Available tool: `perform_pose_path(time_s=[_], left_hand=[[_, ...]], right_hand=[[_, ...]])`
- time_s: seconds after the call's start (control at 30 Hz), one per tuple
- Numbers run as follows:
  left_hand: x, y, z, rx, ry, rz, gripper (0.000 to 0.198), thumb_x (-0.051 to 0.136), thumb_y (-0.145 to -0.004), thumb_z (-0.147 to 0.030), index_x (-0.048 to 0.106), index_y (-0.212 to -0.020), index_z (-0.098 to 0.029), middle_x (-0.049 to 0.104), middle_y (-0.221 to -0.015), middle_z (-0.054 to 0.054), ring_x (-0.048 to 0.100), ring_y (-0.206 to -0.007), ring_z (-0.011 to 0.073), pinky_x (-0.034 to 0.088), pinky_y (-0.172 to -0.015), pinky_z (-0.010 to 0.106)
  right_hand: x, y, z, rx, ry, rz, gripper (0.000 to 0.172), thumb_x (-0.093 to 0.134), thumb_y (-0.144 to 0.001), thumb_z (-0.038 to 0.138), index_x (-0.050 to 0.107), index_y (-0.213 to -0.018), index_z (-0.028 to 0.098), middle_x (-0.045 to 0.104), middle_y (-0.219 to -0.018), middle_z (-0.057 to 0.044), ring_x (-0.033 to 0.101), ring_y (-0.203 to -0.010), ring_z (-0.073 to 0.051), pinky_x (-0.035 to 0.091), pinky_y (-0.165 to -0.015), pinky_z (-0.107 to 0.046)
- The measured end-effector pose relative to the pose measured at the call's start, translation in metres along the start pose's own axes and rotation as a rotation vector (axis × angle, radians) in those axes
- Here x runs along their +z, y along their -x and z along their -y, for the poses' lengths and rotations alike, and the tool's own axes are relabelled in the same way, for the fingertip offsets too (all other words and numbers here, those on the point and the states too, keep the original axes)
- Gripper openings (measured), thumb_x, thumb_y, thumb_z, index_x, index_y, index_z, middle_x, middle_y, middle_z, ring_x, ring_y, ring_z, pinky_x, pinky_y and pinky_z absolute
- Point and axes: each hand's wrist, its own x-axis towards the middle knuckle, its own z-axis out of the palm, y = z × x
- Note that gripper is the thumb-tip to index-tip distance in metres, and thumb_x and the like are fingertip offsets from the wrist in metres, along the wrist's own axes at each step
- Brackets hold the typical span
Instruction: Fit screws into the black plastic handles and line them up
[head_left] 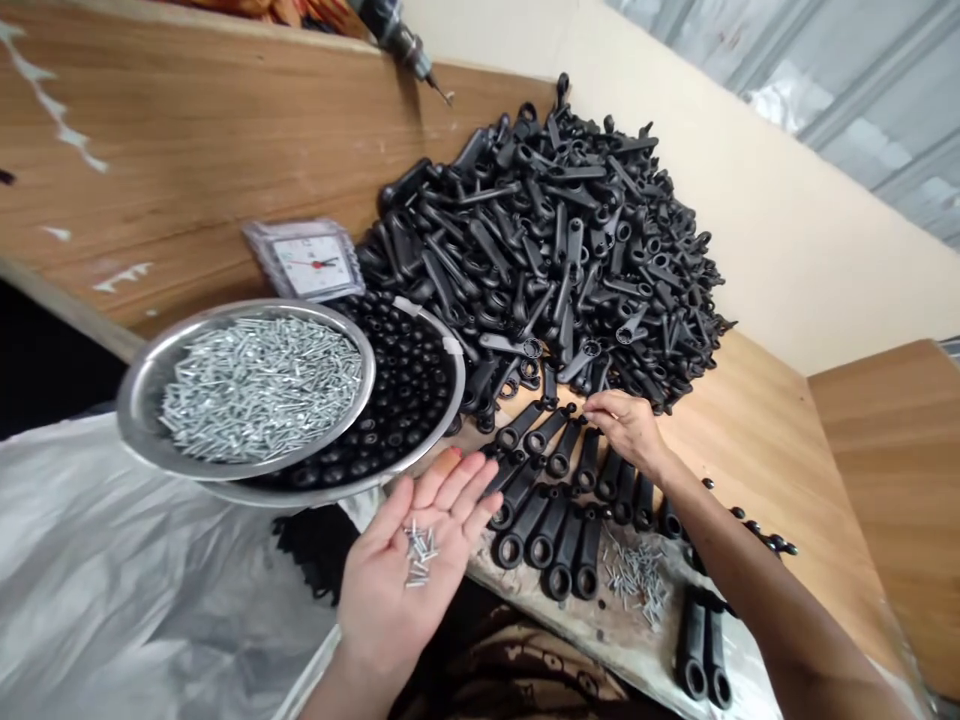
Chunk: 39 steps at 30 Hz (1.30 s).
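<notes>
The right hand's (628, 432) fingertips are hard to make out at the far end of the black handles (551, 515), so whether they pinch anything I cannot tell; its forearm (750, 570), cut off near right, hides some handles; the left hand (397, 605) lies palm up, fingers extended and slightly spread, silvery screws (421, 552) loose on it; the handles, ring ends near, line the desk (814, 470).

Left hand (397, 580) palm up, slightly cupped, right hand (628, 428) farther forward, fingertips (594, 404) in a pinch, right forearm (739, 560) bare
</notes>
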Motion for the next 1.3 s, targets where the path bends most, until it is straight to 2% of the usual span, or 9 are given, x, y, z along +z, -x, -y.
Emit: perform_pose_path(time_s=[0.1, 0.37, 0.53, 0.73, 0.9, 1.13, 1.3], left_hand=[[0.001, -0.003, -0.003, 0.033, -0.027, -0.05, 0.037, 0.032, -0.089, -0.026, 0.063, -0.105, -0.016, 0.06, -0.119, 0.012, 0.055, -0.111, 0.0255, 0.046, -0.092, 0.044], [0.0, -0.006, -0.006, 0.053, -0.035, -0.04, 0.037, 0.034, -0.088, -0.031, 0.064, -0.102, -0.013, 0.062, -0.115, 0.012, 0.056, -0.109, 0.0259, 0.05, -0.087, 0.041], [-0.001, -0.006, -0.007, 0.066, -0.056, -0.075, 0.038, 0.033, -0.088, -0.029, 0.064, -0.102, -0.013, 0.062, -0.115, 0.012, 0.057, -0.108, 0.0254, 0.048, -0.089, 0.042], [-0.003, -0.008, -0.006, 0.087, -0.06, -0.081, 0.035, 0.037, -0.087, -0.03, 0.063, -0.104, -0.015, 0.062, -0.116, 0.011, 0.056, -0.109, 0.0252, 0.049, -0.089, 0.042], [0.002, -0.01, -0.003, 0.079, -0.084, -0.122, 0.037, 0.031, -0.088, -0.023, 0.062, -0.104, -0.012, 0.061, -0.117, 0.015, 0.057, -0.108, 0.0272, 0.051, -0.085, 0.043], [0.007, -0.015, 0.005, 0.123, -0.159, -0.117, 0.037, 0.03, -0.089, -0.021, 0.061, -0.106, -0.01, 0.06, -0.115, 0.019, 0.055, -0.109, 0.0297, 0.041, -0.094, 0.052], [0.008, -0.015, 0.012, 0.031, -0.144, -0.08, 0.035, 0.034, -0.089, -0.025, 0.058, -0.11, -0.013, 0.058, -0.12, 0.017, 0.051, -0.115, 0.0285, 0.033, -0.101, 0.052]], right_hand=[[0.006, -0.008, -0.003, -0.024, 0.041, 0.0, 0.016, 0.05, -0.076, 0.013, 0.065, -0.073, 0.02, 0.065, -0.073, -0.004, 0.061, -0.071, -0.017, 0.049, -0.066, -0.029], [0.01, -0.018, -0.005, -0.154, 0.273, 0.101, 0.023, 0.044, -0.076, 0.007, 0.064, -0.072, 0.017, 0.065, -0.071, -0.005, 0.059, -0.07, -0.017, 0.048, -0.068, -0.028], [0.012, -0.017, -0.005, -0.157, 0.367, 0.11, 0.022, 0.045, -0.077, 0.008, 0.064, -0.074, 0.018, 0.065, -0.072, -0.005, 0.058, -0.071, -0.017, 0.046, -0.07, -0.028], [0.013, -0.013, -0.007, -0.144, 0.373, 0.118, 0.021, 0.045, -0.075, 0.007, 0.064, -0.075, 0.017, 0.065, -0.073, -0.007, 0.057, -0.072, -0.018, 0.045, -0.069, -0.029], [0.011, -0.011, -0.011, -0.161, 0.274, 0.096, 0.021, 0.045, -0.077, 0.007, 0.064, -0.076, 0.017, 0.065, -0.074, -0.006, 0.056, -0.072, -0.017, 0.045, -0.069, -0.028], [0.013, -0.01, -0.013, -0.232, 0.293, 0.112, 0.022, 0.044, -0.082, 0.008, 0.063, -0.075, 0.016, 0.065, -0.073, -0.006, 0.055, -0.072, -0.017, 0.043, -0.07, -0.027], [0.009, -0.008, -0.008, -0.247, 0.395, 0.163, 0.023, 0.042, -0.086, 0.013, 0.064, -0.078, 0.016, 0.064, -0.073, -0.006, 0.054, -0.072, -0.016, 0.04, -0.072, -0.027]])
